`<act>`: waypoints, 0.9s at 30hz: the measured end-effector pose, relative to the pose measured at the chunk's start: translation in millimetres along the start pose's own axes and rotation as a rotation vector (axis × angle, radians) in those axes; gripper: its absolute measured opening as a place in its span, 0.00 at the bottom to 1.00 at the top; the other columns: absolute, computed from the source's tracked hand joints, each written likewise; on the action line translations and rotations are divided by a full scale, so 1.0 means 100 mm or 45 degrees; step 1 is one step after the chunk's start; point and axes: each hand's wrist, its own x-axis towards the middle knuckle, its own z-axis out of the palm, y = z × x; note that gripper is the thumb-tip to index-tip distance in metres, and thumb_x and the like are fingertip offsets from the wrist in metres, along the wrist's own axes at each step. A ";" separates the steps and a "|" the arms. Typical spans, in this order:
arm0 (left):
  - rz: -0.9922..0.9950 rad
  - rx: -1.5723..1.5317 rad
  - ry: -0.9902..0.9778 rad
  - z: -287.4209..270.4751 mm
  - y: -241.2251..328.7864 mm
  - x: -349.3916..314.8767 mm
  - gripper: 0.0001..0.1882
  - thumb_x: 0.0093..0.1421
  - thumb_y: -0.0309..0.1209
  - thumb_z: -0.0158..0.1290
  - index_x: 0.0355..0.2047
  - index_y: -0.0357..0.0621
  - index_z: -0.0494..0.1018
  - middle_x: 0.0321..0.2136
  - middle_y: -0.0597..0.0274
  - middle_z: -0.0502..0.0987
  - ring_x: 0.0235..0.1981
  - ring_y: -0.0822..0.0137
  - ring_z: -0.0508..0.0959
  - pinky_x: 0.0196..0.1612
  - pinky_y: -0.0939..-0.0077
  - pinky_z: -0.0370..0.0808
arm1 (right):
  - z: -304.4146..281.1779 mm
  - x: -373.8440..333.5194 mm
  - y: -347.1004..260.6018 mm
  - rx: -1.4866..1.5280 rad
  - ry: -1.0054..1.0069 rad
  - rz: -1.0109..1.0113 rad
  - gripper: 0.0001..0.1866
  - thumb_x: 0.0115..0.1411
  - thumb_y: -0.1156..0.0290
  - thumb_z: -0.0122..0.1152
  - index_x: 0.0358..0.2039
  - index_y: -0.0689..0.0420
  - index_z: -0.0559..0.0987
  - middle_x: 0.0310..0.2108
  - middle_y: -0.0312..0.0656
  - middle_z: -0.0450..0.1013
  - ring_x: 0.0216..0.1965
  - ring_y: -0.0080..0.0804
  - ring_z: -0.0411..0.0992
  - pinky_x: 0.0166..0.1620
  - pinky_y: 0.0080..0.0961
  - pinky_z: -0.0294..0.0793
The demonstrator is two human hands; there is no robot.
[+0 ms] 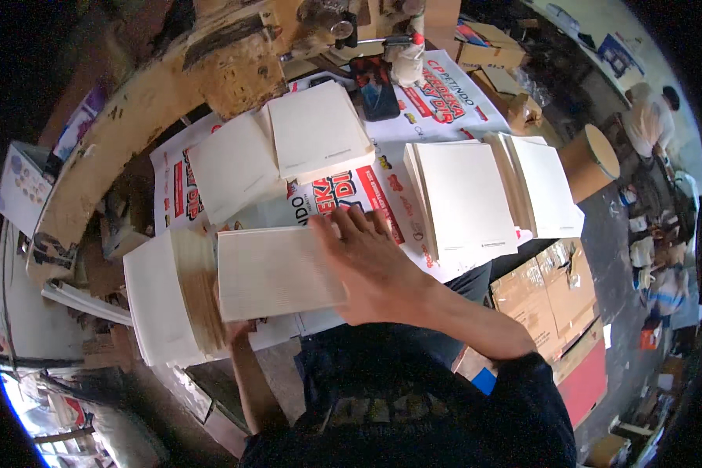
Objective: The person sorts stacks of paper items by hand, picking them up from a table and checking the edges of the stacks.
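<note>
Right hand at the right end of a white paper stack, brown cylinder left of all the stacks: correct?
One error: the head view shows the brown cylinder right of all the stacks. The right hand is at the right end of a white paper stack.

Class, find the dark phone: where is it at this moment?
In the head view, the phone is at the upper middle, beyond the right hand, with a white paper stack on its left and a whitish bundle on its right.

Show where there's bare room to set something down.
Widest: the banner right of the smartphone, beyond the right paper stacks. A narrower strip runs between those and the far middle stack. Crowded: near left, the leftmost stack beside the stack under the right hand.
</note>
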 end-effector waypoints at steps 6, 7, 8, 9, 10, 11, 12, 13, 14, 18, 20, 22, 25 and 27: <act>0.524 0.685 -0.578 -0.01 2.43 0.77 0.58 0.32 0.40 0.72 0.64 0.41 0.57 0.55 0.48 0.63 0.60 0.49 0.61 0.66 0.49 0.54 | -0.17 -0.30 0.22 0.468 0.075 0.154 0.52 0.39 0.68 0.73 0.61 0.65 0.52 0.55 0.60 0.60 0.60 0.57 0.60 0.62 0.49 0.58; 0.563 0.853 -0.725 -0.09 2.82 0.81 0.58 0.32 0.41 0.72 0.64 0.41 0.57 0.55 0.49 0.63 0.60 0.50 0.61 0.66 0.49 0.54 | -0.04 -0.24 0.20 0.764 0.110 0.092 0.54 0.38 0.66 0.75 0.61 0.68 0.53 0.56 0.61 0.58 0.60 0.58 0.59 0.62 0.48 0.58; 0.632 0.927 -0.905 0.09 2.87 0.91 0.58 0.32 0.41 0.72 0.64 0.41 0.57 0.55 0.49 0.63 0.60 0.50 0.61 0.66 0.49 0.54 | 0.10 -0.27 0.35 1.021 0.180 0.118 0.57 0.37 0.64 0.77 0.62 0.71 0.53 0.56 0.63 0.56 0.59 0.59 0.59 0.62 0.47 0.59; 0.627 1.006 -0.997 0.10 2.95 0.91 0.58 0.32 0.41 0.72 0.64 0.41 0.57 0.55 0.49 0.63 0.60 0.50 0.61 0.66 0.49 0.54 | 0.23 -0.25 0.35 0.936 0.167 0.034 0.60 0.35 0.68 0.80 0.63 0.69 0.49 0.56 0.61 0.55 0.60 0.57 0.59 0.62 0.42 0.60; 0.654 0.988 -1.018 0.26 2.78 0.88 0.58 0.32 0.41 0.72 0.64 0.41 0.57 0.55 0.49 0.63 0.60 0.50 0.61 0.66 0.49 0.54 | 0.38 -0.31 0.46 0.922 0.187 0.061 0.60 0.35 0.68 0.80 0.63 0.69 0.49 0.56 0.61 0.55 0.60 0.57 0.59 0.62 0.42 0.60; 0.614 1.088 -0.867 0.45 2.48 0.78 0.59 0.31 0.42 0.73 0.64 0.43 0.57 0.54 0.49 0.63 0.59 0.50 0.62 0.67 0.49 0.53 | 0.56 -0.34 0.55 0.998 0.181 0.069 0.61 0.37 0.68 0.80 0.64 0.68 0.47 0.56 0.60 0.56 0.60 0.57 0.59 0.62 0.43 0.61; 0.565 1.190 -0.712 0.54 2.34 0.73 0.60 0.30 0.43 0.73 0.65 0.45 0.56 0.54 0.50 0.63 0.59 0.50 0.62 0.67 0.48 0.52 | 0.69 -0.36 0.58 1.083 0.171 0.070 0.61 0.38 0.67 0.80 0.64 0.67 0.45 0.56 0.60 0.57 0.60 0.56 0.60 0.62 0.43 0.61; 0.557 1.236 -0.784 0.52 2.36 0.77 0.63 0.29 0.44 0.73 0.66 0.44 0.54 0.58 0.45 0.59 0.63 0.46 0.58 0.69 0.46 0.48 | 0.75 -0.37 0.60 1.250 0.182 0.070 0.61 0.41 0.68 0.79 0.65 0.65 0.43 0.57 0.61 0.58 0.61 0.56 0.60 0.63 0.42 0.60; 0.560 1.247 -0.790 0.45 2.38 0.81 0.63 0.29 0.44 0.73 0.66 0.44 0.54 0.58 0.45 0.59 0.63 0.46 0.58 0.69 0.46 0.48 | 0.75 -0.36 0.60 1.260 0.190 0.069 0.61 0.41 0.68 0.79 0.65 0.65 0.43 0.57 0.61 0.58 0.61 0.56 0.60 0.63 0.42 0.60; 0.324 0.615 -0.614 0.05 1.89 0.85 0.64 0.32 0.42 0.75 0.68 0.44 0.51 0.66 0.40 0.50 0.67 0.49 0.54 0.66 0.49 0.55 | 0.67 -0.41 0.62 1.093 0.085 0.186 0.64 0.39 0.67 0.80 0.65 0.64 0.41 0.62 0.62 0.55 0.65 0.55 0.56 0.66 0.41 0.57; 0.260 0.107 -0.699 -0.02 1.41 0.65 0.61 0.36 0.41 0.75 0.67 0.44 0.52 0.65 0.43 0.53 0.66 0.52 0.58 0.64 0.51 0.59 | 0.66 -0.43 0.53 1.093 0.037 0.211 0.67 0.38 0.66 0.81 0.67 0.65 0.39 0.64 0.63 0.53 0.67 0.54 0.54 0.67 0.41 0.55; -0.103 -0.409 -0.491 0.00 0.62 0.12 0.55 0.41 0.37 0.74 0.66 0.44 0.53 0.62 0.47 0.59 0.61 0.55 0.64 0.59 0.57 0.66 | 0.64 -0.43 0.42 1.053 0.297 0.152 0.76 0.35 0.64 0.83 0.68 0.65 0.30 0.67 0.65 0.48 0.68 0.55 0.52 0.68 0.41 0.52; -0.420 -0.835 -0.288 0.10 0.25 -0.35 0.50 0.45 0.31 0.72 0.65 0.44 0.55 0.57 0.53 0.66 0.54 0.58 0.71 0.53 0.63 0.72 | 0.77 -0.49 0.25 1.186 0.372 0.198 0.78 0.35 0.63 0.82 0.67 0.66 0.26 0.70 0.64 0.37 0.71 0.55 0.42 0.70 0.41 0.43; -0.565 -0.996 -0.192 0.14 0.17 -0.41 0.48 0.47 0.28 0.71 0.65 0.43 0.56 0.54 0.56 0.69 0.50 0.59 0.73 0.49 0.66 0.75 | 0.90 -0.48 0.22 1.164 0.475 0.204 0.75 0.38 0.61 0.81 0.68 0.67 0.28 0.71 0.63 0.30 0.72 0.54 0.33 0.71 0.43 0.38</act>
